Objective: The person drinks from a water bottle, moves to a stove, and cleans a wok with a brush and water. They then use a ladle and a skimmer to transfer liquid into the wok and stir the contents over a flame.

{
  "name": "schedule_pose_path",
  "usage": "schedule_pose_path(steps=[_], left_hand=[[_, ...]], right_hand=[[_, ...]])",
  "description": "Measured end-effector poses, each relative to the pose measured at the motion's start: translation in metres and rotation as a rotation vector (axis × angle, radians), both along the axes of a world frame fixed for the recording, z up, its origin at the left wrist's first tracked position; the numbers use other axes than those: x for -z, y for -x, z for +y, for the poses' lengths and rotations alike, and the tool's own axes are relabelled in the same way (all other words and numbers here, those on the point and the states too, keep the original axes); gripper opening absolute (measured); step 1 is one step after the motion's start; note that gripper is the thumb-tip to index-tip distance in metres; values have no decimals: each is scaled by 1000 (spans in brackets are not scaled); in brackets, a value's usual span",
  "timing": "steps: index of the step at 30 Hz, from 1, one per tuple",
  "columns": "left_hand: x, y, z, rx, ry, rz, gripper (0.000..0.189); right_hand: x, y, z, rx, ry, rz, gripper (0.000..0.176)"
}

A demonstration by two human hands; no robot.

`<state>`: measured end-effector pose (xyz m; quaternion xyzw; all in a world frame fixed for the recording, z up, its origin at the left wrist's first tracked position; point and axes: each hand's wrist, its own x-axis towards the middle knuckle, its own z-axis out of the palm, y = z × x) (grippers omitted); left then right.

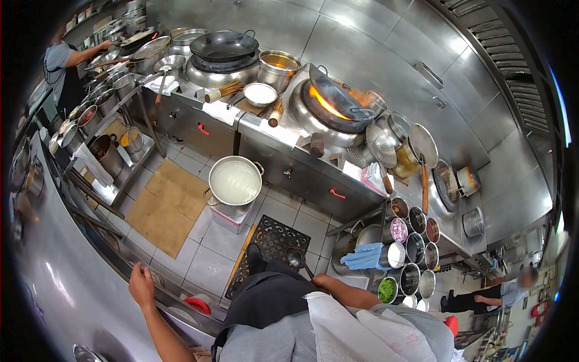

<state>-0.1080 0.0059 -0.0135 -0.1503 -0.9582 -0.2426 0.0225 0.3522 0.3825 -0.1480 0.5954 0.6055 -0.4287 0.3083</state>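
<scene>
My right hand (326, 283) is closed around the handle of a ladle (294, 257), whose dark bowl hangs low over the black floor mat. Nothing is held in my left hand (142, 285), which is held out with loose, parted fingers beside the steel counter (72, 271) on the left. Ahead, a wok (333, 95) stands tilted on the burner, with orange flames showing beneath it. A large two-handled pot (236, 181) of pale liquid is raised off the floor in front of the stove. To the right of the ladle, a folded blue cloth (363, 257) lies beside the ingredient containers.
Several steel containers, one with chopped greens (386, 291) and one with diced purple onion (398, 230), are at right. A second wok (224, 46) sits further left. Cardboard (166, 205) and a black mat (268, 238) cover parts of the tiles. Other people work far left and far right.
</scene>
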Motion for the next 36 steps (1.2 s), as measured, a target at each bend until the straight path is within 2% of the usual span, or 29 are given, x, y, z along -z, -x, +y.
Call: schedule_pose_path(steps=[2, 6, 9, 11, 13, 15, 18, 22, 25, 28, 30, 33, 36], left_hand=[[0, 0, 0, 3, 4, 6, 26], [-3, 0, 1, -9, 21, -26, 27], [-2, 0, 1, -10, 26, -21, 27], [-1, 0, 0, -3, 30, -8, 27], [-1, 1, 0, 4, 36, -1, 27], [1, 2, -2, 4, 33, -16, 28], [-3, 1, 0, 0, 35, -36, 28], [4, 2, -2, 25, 36, 55, 29], [4, 2, -3, 22, 31, 6, 29], [2, 3, -2, 11, 51, -18, 28], [-3, 1, 1, 0, 57, -41, 28], [-6, 0, 2, -12, 60, -55, 28], [-4, 1, 1, -2, 56, -40, 28]], right_hand=[[22, -8, 4, 60, 26, 18, 35], [5, -4, -2, 234, 45, 90, 30], [-5, 4, -5, 251, 55, 102, 15], [-11, 4, -3, 91, 14, 109, 16], [-10, 3, -2, 38, 11, 96, 17], [-5, 1, -2, 92, 44, 62, 18], [18, -9, 3, -115, 24, 26, 35], [37, -23, 11, -478, 10, 149, 36], [31, -18, 11, -515, -10, 124, 35], [30, -16, 9, -358, -5, 89, 31], [31, -12, 5, -104, 62, 33, 28], [26, -13, 2, 24, 27, 42, 28], [38, -16, 6, -121, -1, 96, 26]])
